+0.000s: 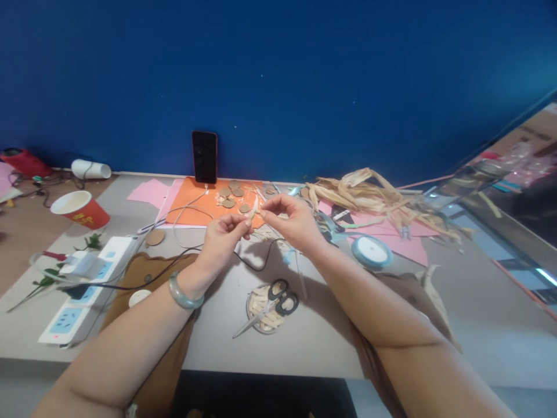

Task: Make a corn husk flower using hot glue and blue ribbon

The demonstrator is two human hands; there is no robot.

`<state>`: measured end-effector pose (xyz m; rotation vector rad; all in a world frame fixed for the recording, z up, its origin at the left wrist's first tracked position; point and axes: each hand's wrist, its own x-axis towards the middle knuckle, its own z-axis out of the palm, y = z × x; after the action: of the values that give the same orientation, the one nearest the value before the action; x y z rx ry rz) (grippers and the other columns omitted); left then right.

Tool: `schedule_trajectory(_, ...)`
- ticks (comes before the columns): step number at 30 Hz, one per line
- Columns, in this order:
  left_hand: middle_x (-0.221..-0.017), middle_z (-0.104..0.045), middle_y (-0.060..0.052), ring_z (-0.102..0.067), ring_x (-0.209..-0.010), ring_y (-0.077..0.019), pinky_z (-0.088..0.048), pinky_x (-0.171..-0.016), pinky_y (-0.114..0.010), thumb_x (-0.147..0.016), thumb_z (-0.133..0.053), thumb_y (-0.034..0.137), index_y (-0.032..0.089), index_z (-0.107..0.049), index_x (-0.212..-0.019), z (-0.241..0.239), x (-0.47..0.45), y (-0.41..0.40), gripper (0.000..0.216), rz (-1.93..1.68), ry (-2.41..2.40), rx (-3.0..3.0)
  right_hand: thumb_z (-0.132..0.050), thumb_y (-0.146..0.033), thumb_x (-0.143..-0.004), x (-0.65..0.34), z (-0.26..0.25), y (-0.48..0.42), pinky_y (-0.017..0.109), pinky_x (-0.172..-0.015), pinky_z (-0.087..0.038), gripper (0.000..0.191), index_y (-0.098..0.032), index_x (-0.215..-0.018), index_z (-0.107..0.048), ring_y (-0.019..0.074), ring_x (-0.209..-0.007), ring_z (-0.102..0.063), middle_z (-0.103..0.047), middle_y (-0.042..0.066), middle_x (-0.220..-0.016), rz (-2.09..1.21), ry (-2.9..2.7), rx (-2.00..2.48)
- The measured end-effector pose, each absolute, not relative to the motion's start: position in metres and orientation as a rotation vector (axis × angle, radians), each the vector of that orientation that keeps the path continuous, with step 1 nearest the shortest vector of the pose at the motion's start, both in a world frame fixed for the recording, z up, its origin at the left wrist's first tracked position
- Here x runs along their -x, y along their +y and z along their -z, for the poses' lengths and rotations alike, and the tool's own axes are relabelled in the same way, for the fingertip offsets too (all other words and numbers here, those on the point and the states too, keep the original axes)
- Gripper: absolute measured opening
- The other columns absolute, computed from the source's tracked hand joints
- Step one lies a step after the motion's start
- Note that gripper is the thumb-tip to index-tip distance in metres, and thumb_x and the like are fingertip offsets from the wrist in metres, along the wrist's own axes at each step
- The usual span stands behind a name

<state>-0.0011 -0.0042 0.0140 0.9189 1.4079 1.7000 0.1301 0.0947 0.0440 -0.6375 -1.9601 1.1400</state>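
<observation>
Above the orange paper (187, 203), my left hand (224, 241) pinches a small pale strip (253, 209) that looks like cut dried corn husk. My right hand (293, 220) meets it from the other side, thumb and fingers closed at the strip's edge. Round brown discs (228, 203) and pale scraps lie on the paper just behind my fingers. Nearer to me, a small round dish (261, 328) holds several pale cut strips, and black-handled scissors (272, 305) rest across it.
Dried corn husks (361, 188) and a ribbon spool (372, 251) lie at the right. A phone (205, 157) leans on the blue wall (278, 87). A power strip (91, 290), cables and a tilted red paper cup (80, 209) are at the left.
</observation>
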Motion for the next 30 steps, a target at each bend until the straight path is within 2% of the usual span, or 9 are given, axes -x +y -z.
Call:
schedule_trajectory(15, -0.069, -0.068, -0.002, -0.059, -0.063, -0.0136, -0.045, -0.064, -0.025, -0.073, -0.07, 0.031, 0.017, -0.07, -0.078, -0.005, -0.001, -0.007, 0.015, -1.735, 1.613, -1.148, -0.065, -0.021, -0.073, -0.132, -0.045, 0.096, 0.027, -0.06, -0.044, 0.005, -0.017, -0.071, -0.066, 0.0123, -0.061, -0.054, -0.064, 0.0, -0.065, -1.152, -2.088, 0.604)
schedule_trajectory(22, -0.073, -0.068, -0.003, -0.058, -0.065, -0.0137, -0.046, -0.065, -0.025, -0.076, -0.067, 0.034, 0.017, -0.069, -0.081, 0.001, 0.001, -0.005, 0.017, -1.706, 1.63, -1.186, -0.062, -0.017, -0.072, -0.131, -0.044, 0.094, 0.027, -0.059, -0.043, 0.004, -0.017, -0.067, -0.063, 0.0118, -0.06, -0.053, -0.062, -0.001, -0.064, -1.171, -2.089, 0.611)
schedule_trajectory(30, -0.074, -0.069, -0.004, -0.06, -0.066, -0.0141, -0.046, -0.064, -0.025, -0.078, -0.066, 0.035, 0.017, -0.069, -0.082, 0.001, 0.002, -0.006, 0.019, -1.7, 1.632, -1.232, -0.063, -0.022, -0.073, -0.128, -0.041, 0.095, 0.026, -0.059, -0.043, 0.008, -0.017, -0.068, -0.061, 0.0112, -0.059, -0.052, -0.061, 0.0, -0.064, -1.269, -2.049, 0.674)
